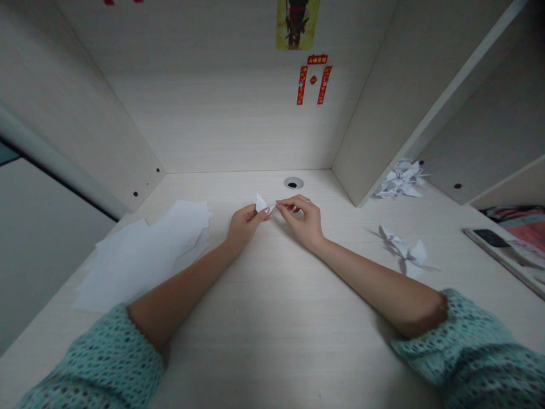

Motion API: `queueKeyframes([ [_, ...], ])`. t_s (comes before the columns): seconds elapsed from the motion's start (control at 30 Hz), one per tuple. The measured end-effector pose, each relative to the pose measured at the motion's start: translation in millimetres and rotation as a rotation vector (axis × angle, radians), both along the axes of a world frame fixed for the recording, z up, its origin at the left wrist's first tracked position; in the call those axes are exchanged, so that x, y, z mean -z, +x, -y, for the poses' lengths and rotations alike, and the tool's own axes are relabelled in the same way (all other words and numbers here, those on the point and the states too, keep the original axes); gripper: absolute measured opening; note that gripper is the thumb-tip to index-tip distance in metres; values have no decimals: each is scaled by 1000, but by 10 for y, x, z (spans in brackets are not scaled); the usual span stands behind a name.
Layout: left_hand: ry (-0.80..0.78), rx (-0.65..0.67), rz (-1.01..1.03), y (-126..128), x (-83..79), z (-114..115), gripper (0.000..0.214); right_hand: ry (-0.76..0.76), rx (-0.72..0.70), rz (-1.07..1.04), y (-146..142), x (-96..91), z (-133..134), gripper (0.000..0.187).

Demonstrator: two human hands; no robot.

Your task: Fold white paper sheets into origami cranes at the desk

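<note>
A small folded white paper figure [261, 203], resembling an origami crane, is held above the middle of the desk. My left hand [246, 225] pinches its body between thumb and fingers. From the other side, the thumb and forefinger of my right hand [303, 218] close on the figure's thin pointed tip. Part of the paper is hidden behind my left fingers. To the right of my right forearm lie finished-looking paper cranes [414, 257] with spread wings.
Loose white paper sheets [145, 255] overlap at the left. A heap of folded paper cranes [402, 179] sits behind the upright divider [361, 153]. At the far right, a dark phone [491, 238] lies on a flat board or book. A round cable hole [293, 183] is near the back panel.
</note>
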State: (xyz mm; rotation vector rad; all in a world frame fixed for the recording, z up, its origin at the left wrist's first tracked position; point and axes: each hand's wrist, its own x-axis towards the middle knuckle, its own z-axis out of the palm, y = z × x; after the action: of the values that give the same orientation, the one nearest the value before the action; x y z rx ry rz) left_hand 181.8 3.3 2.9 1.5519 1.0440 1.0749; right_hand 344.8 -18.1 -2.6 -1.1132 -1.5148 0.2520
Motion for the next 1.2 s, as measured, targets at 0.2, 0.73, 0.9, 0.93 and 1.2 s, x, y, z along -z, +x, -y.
queueKeyframes([
  [0.2,-12,35,11,3,-25,15,35,2,1,-1,-11,-3,13,11],
  [0.73,-12,-16,41,-7,-7,13,34,-65,-161,-226,-22,69,-80,12],
  [0.9,-1,-7,32,2,-30,25,36,-100,-151,-233,-25,65,-76,12],
  [0.93,2,0,29,4,-30,27,37,-98,-126,-205,-22,63,-70,13],
  [1.2,-3,3,24,11,-3,11,33,-17,-1,6,2,37,-24,12],
])
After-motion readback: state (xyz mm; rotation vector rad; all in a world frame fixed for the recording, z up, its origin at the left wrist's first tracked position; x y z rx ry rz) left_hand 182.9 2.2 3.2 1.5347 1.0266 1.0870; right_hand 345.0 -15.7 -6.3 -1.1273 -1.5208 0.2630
